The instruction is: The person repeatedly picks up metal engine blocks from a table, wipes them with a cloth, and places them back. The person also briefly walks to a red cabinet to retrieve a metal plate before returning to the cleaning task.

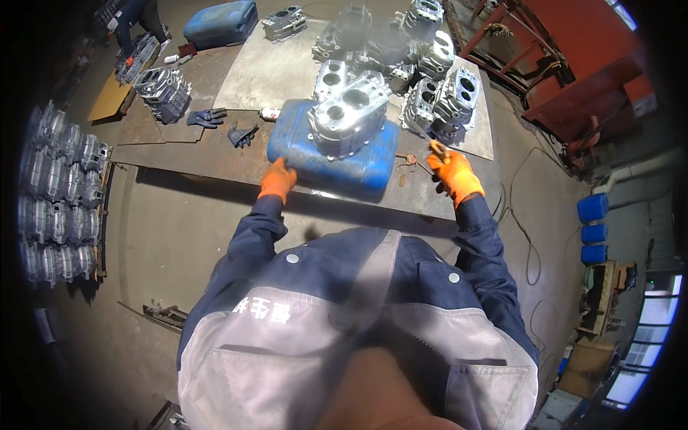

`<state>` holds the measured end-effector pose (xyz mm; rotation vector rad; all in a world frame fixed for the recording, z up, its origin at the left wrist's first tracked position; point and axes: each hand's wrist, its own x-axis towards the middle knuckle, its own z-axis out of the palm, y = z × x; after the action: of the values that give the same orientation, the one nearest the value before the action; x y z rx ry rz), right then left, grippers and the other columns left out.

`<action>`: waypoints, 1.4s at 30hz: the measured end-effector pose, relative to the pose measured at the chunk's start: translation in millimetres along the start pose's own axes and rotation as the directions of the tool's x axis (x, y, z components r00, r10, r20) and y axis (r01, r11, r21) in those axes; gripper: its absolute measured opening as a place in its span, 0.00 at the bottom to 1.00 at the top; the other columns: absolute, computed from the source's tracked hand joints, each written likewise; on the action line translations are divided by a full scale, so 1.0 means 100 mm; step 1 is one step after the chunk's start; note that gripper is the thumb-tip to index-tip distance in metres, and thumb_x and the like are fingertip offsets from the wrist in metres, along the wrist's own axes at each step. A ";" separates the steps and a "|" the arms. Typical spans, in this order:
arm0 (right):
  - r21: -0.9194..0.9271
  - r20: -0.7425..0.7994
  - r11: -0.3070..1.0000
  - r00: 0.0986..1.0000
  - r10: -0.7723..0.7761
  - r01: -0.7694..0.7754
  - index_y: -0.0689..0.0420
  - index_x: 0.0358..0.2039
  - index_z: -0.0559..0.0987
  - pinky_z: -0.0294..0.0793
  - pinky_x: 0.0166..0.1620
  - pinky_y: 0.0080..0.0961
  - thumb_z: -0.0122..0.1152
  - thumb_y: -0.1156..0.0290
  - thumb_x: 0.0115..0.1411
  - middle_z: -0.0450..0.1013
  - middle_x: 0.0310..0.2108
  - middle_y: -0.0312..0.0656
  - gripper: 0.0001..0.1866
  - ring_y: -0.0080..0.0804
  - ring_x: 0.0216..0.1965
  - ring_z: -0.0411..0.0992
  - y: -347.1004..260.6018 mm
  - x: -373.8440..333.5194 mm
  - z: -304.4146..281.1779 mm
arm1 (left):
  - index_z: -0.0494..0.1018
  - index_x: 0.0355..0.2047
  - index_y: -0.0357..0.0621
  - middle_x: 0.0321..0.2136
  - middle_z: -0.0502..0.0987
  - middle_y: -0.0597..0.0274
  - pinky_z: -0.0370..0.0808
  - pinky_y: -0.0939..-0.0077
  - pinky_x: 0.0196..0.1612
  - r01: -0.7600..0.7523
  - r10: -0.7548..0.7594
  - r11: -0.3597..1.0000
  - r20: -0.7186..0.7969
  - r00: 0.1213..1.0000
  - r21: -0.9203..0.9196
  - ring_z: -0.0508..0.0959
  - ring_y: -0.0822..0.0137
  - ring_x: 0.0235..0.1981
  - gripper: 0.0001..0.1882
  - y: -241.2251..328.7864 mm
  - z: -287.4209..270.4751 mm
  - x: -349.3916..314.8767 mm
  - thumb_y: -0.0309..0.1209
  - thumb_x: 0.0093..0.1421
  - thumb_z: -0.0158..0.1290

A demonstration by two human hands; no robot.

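A silver cast-metal engine casing point(351, 113) with large round bores lies on a blue plastic drum point(287, 129), which is on its side at the table's near edge. My left hand point(278, 178), in an orange glove, rests at the drum's near left corner with its fingers partly spread. To the right of the drum, my right hand point(456, 175), gloved in orange too, is closed around a tan-handled hand tool point(438, 149). A thin shaft seems to run from it toward the nearby castings; its exact kind is unclear. A rusty wrench-like tool point(408, 159) lies between drum and hand.
More castings point(459, 97) crowd the table's far right, and one casting point(163, 93) stands at left. Dark gloves point(242, 135) and a white bottle point(270, 114) lie left of the drum. Stacked castings point(61, 190) stand far left. Another person point(136, 25) bends over parts at upper left.
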<state>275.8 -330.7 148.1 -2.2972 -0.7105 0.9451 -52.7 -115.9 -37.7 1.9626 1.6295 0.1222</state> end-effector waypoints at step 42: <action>0.543 0.040 0.820 0.980 0.194 -0.184 0.58 0.47 0.76 0.71 0.25 0.30 0.64 0.57 0.61 0.76 0.27 0.41 0.20 0.30 0.20 0.73 1.32 0.16 0.27 | 0.76 0.47 0.44 0.45 0.79 0.43 0.74 0.57 0.51 -0.525 0.397 0.737 0.356 0.846 0.426 0.78 0.42 0.49 0.28 2.26 0.30 1.03 0.48 0.50 0.66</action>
<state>299.7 -406.6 37.7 -1.8760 -0.1600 1.0537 182.7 -51.4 17.4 2.6449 1.0357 -0.3927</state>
